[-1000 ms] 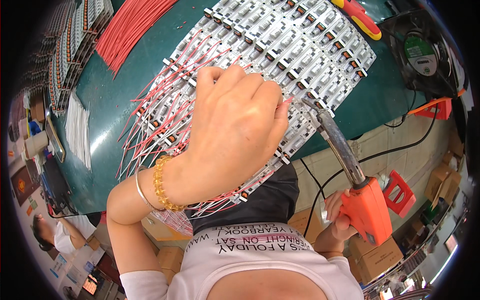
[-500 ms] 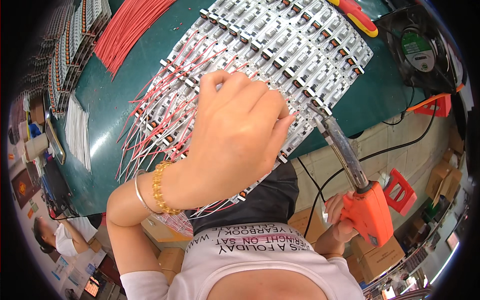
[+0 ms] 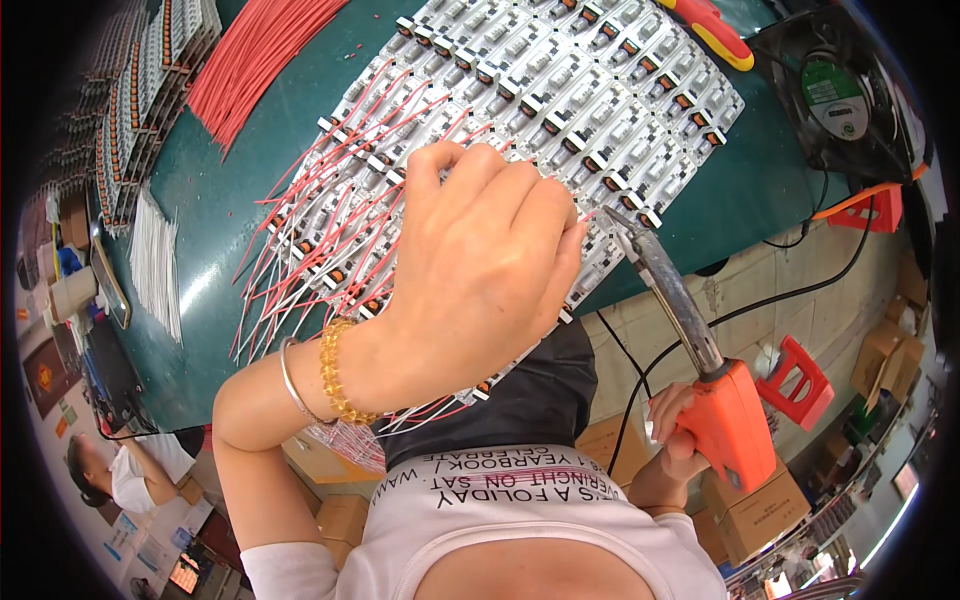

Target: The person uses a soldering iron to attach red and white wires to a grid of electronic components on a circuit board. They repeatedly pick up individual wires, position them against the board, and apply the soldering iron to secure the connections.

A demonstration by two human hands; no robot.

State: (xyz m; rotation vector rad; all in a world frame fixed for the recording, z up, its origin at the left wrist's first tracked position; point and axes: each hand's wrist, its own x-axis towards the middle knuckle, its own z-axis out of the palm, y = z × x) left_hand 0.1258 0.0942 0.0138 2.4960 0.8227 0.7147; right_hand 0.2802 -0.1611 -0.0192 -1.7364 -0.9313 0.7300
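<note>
My left hand [image 3: 490, 240] is closed in a pinch over a panel of small white circuit boards [image 3: 560, 95]. The red tip of a wire [image 3: 590, 216] shows just past its fingertips; the rest of that wire is hidden by the hand. In my right hand [image 3: 675, 430] is an orange-handled soldering gun [image 3: 735, 425], its metal tip slanting up to the panel close beside the left fingertips. Red and white wires [image 3: 330, 245] stick out from the boards on the panel's left part and trail toward me.
On the green table [image 3: 215, 225] lie a bundle of red wires [image 3: 255, 65] and a bundle of white wires [image 3: 155, 265]. Stacked board panels [image 3: 155, 100] stand far left. A black fan [image 3: 835, 95] and red-yellow pliers [image 3: 718, 35] sit at the right. A black cable [image 3: 770, 305] hangs beyond the edge.
The soldering gun has shifted slightly left, bringing its tip closer to the wire end at my left fingertips. My left hand has moved a little, still pinched.
</note>
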